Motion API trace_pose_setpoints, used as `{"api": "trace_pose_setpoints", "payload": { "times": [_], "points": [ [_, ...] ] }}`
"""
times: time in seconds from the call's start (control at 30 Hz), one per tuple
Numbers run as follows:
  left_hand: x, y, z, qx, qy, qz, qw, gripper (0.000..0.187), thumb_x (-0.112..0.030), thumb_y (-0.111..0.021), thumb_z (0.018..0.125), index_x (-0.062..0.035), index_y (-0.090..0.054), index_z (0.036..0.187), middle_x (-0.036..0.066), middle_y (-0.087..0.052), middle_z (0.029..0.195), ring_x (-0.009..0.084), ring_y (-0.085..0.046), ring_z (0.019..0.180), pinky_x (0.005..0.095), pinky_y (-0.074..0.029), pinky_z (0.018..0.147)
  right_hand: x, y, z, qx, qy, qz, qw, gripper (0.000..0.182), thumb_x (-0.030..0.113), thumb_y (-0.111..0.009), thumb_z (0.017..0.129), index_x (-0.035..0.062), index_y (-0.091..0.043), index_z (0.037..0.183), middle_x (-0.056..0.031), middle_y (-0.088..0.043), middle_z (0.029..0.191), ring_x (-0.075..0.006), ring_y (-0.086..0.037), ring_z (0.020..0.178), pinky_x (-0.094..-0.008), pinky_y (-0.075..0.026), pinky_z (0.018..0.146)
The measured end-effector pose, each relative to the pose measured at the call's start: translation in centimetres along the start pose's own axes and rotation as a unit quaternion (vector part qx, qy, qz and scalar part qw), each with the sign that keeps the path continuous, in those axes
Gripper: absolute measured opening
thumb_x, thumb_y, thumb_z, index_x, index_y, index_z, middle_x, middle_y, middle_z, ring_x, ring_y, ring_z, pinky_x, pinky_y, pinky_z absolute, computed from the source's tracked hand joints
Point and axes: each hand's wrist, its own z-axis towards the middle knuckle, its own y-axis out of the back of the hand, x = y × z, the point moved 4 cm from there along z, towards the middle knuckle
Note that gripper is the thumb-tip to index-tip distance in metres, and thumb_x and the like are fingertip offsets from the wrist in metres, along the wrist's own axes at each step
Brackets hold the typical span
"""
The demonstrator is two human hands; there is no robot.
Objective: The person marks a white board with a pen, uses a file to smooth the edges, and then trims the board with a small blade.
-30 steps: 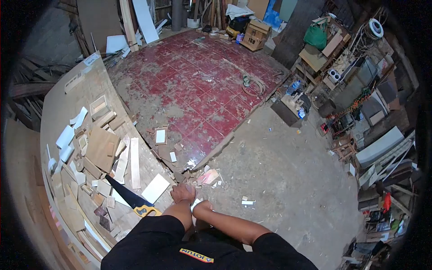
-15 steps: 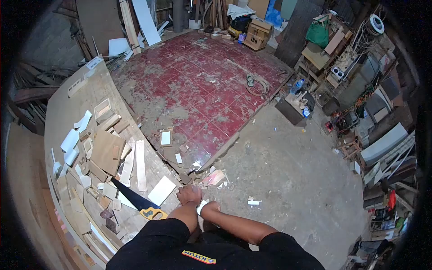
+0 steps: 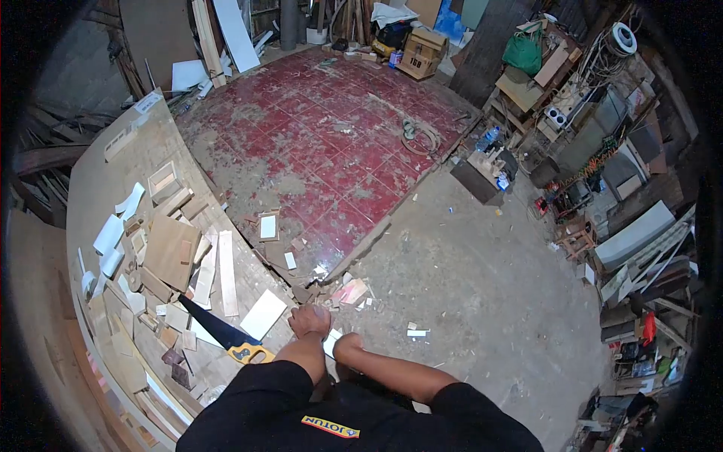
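My left hand (image 3: 309, 322) is at the near corner of the workbench, its fingers curled, and what lies under them is hidden. Close beside it on the right is my right hand (image 3: 349, 345), bent at the wrist with its fingers mostly out of sight. A small white board piece (image 3: 330, 343) shows between the two hands, touching the right one. Left of my left hand, a flat white board (image 3: 263, 315) lies on the bench. A handsaw (image 3: 222, 329) with a yellow and black handle rests there too, near my left forearm.
The wooden workbench (image 3: 199, 177) carries a brown wood panel (image 3: 170, 252), a small open wooden box (image 3: 164, 182) and several offcuts. Beyond it is a raised red tiled floor (image 3: 301, 151) with a step edge. Scraps lie on the concrete floor (image 3: 459, 294). Clutter lines the right wall.
The whole view has shifted slightly, so the scene sits a little further left and up. Both hands stay close together, with slightly more of the white piece showing between them.
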Motion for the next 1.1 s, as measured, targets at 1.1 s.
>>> {"api": "trace_pose_setpoints", "payload": {
  "times": [1.1],
  "points": [
    [-0.1, 0.6, -0.5, 0.004, 0.0, -0.006, 1.0, 0.054, -0.053, -0.052, 0.081, -0.0096, -0.063, 0.112, 0.011, -0.061, 0.118, 0.0296, -0.048, 0.115, 0.0447, -0.036, 0.096, -1.5, -3.7, 6.6, -0.342, -0.293, 0.202, 0.87, 0.017, 0.015, -0.059, 0.084, 0.0214, -0.072, 0.093, 0.0105, -0.067, 0.089, -0.0078, -0.064, 0.078, -0.0353, -0.049, 0.051]
  ]
}}
